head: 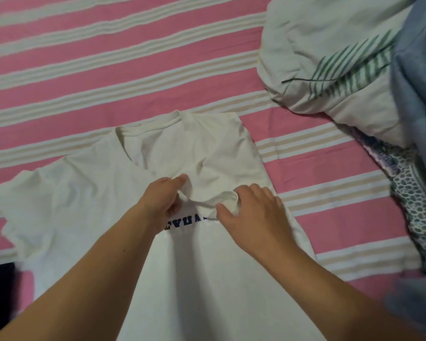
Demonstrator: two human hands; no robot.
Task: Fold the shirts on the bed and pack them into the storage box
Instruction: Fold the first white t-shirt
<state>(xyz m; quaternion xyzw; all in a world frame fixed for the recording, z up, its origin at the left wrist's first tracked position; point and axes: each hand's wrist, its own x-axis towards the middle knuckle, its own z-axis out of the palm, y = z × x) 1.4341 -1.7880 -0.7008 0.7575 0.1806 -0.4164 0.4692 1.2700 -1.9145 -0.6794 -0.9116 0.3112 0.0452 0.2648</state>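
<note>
While my left hand (166, 198) and right hand (250, 212) each pinch the folded-in sleeve edge, close together, the white shirt (103, 193) lies flat on the pink striped bed (108, 57); crumpled clothes (330, 57) sit right

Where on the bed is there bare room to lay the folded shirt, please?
The striped sheet lies bare beyond the white shirt's collar, and in a narrower strip between the shirt and the clothes pile. The right edge is crowded with garments. Both hands, left and right, grip the shirt's fold.
</note>
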